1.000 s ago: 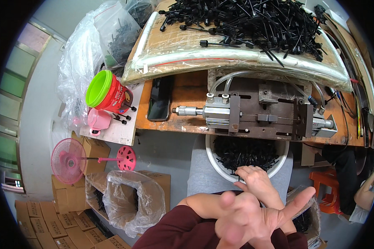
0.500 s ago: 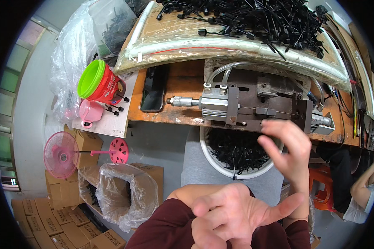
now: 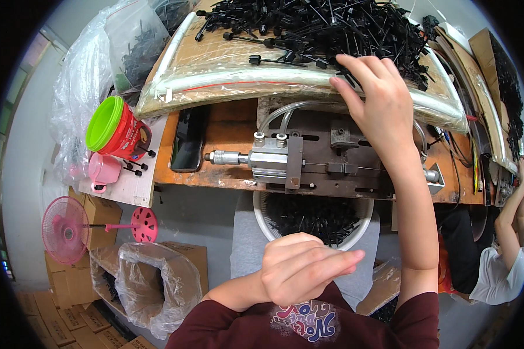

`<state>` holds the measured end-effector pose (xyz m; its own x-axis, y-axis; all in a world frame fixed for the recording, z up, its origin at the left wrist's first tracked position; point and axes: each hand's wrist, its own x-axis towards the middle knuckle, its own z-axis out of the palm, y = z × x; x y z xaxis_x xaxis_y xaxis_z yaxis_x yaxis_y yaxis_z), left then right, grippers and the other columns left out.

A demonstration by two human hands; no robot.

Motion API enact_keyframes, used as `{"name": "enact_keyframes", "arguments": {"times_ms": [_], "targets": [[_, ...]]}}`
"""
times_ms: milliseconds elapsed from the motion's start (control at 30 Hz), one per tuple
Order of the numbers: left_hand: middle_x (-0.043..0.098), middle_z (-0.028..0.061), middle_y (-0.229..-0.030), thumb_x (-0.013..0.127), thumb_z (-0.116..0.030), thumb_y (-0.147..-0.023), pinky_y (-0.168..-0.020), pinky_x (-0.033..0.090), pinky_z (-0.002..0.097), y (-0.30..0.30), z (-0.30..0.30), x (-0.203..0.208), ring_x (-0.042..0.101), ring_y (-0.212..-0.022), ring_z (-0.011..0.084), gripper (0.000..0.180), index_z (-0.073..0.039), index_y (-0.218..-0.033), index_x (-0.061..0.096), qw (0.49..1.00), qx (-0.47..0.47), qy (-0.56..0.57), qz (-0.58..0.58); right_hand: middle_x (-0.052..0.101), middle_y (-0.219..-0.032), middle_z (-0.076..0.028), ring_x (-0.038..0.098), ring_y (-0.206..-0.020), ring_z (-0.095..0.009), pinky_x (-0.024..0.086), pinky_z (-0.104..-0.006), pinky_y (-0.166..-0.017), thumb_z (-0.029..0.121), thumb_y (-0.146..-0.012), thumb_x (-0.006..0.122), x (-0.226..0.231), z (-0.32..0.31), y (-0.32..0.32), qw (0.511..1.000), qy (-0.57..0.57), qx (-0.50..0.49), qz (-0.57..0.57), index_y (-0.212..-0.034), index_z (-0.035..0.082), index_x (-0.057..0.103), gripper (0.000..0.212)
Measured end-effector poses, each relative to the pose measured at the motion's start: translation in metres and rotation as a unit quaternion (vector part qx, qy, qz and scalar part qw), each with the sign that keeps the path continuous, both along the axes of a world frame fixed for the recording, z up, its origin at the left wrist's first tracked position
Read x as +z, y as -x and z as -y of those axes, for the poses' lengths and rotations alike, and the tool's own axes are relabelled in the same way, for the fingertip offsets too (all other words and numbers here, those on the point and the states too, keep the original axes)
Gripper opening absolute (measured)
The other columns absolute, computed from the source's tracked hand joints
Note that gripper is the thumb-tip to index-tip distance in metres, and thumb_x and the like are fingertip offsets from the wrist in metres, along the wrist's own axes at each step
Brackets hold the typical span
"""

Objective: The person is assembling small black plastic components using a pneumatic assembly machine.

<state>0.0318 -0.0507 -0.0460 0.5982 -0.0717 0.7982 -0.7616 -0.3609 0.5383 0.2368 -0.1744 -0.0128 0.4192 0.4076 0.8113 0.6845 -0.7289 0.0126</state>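
Black plastic parts with thin stems (image 3: 355, 29) lie heaped on a flat brown cardboard tray wrapped in clear film (image 3: 201, 67), which sits above the rear of the orange-brown wooden bench (image 3: 233, 131); its thick white padded rim (image 3: 244, 78) probably serves to keep loose pieces from sliding off toward the person. The right hand (image 3: 384, 102) is raised over that rim at the heap's front edge, thumb and forefinger spread apart with a gap between their tips; the arm's stretch suits a heap set higher and farther back than the dark metal fixture with silver cylinders (image 3: 317, 154). Whether a fingertip touches a part there cannot be made out. The left hand (image 3: 300, 267) is held low before the chest, fingers together and pointing right, perhaps to stay clear of the fixture; its palm is hidden, so I cannot tell whether it holds anything. More black parts fill the round white plastic basket (image 3: 262, 216) below the bench's front edge, seemingly propped on the grey-clad lap (image 3: 244, 244) to be near both hands. The clear curved tubes (image 3: 269, 116) arch behind the cylinder, which likely keeps the fixture's front free.
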Motion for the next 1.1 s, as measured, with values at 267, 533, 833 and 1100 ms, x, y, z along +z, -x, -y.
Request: {"name": "enact_keyframes", "arguments": {"times_ms": [267, 533, 833, 1100], "targets": [[0.057, -0.0001, -0.056, 0.092, -0.005, -0.066, -0.044, 0.036, 0.0263, -0.001, -0.015, -0.015, 0.052, -0.046, 0.0127, 0.029, -0.005, -0.083, 0.068, 0.999, 0.032, 0.019, -0.026, 0.065, -0.087, -0.005, 0.062, -0.083, -0.023, 0.054, -0.0345, -0.072, 0.005, -0.082, 0.069, -0.005, 0.007, -0.002, 0.999, -0.003, 0.043, 0.0, -0.096, 0.005, 0.072, 0.014], [0.072, 0.0049, -0.072, 0.087, -0.007, -0.073, -0.05, 0.046, 0.0245, -0.005, -0.01, -0.017, 0.067, -0.056, 0.015, 0.024, -0.003, -0.09, 0.071, 0.998, -0.005, 0.036, -0.044, 0.064, -0.086, -0.006, 0.062, -0.082, -0.023, 0.054, -0.0352, -0.073, 0.003, -0.077, 0.068, 0.004, 0.011, -0.004, 0.994, 0.081, 0.059, 0.036, -0.096, 0.0, 0.069, 0.019], [0.072, 0.0041, -0.074, 0.083, -0.003, -0.073, -0.049, 0.044, 0.0242, -0.002, -0.011, -0.019, 0.064, -0.055, 0.0136, 0.022, -0.003, -0.094, 0.076, 0.998, -0.018, 0.017, -0.057, 0.064, -0.082, -0.007, 0.064, -0.079, -0.026, 0.054, -0.0375, -0.07, 0.004, -0.079, 0.063, 0.028, 0.006, -0.007, 0.979, 0.183, 0.084, -0.031, -0.085, 0.004, 0.061, 0.006], [0.071, 0.0036, -0.072, 0.082, -0.002, -0.073, -0.047, 0.042, 0.0246, 0.001, -0.013, -0.025, 0.062, -0.053, 0.0132, 0.022, -0.003, -0.094, 0.076, 0.998, -0.023, 0.007, -0.061, 0.063, -0.08, -0.008, 0.066, -0.08, -0.026, 0.054, -0.0373, -0.069, 0.005, -0.08, 0.063, 0.033, 0.01, -0.017, 0.97, 0.199, 0.136, 0.028, -0.088, 0.006, 0.064, 0.009]]}}
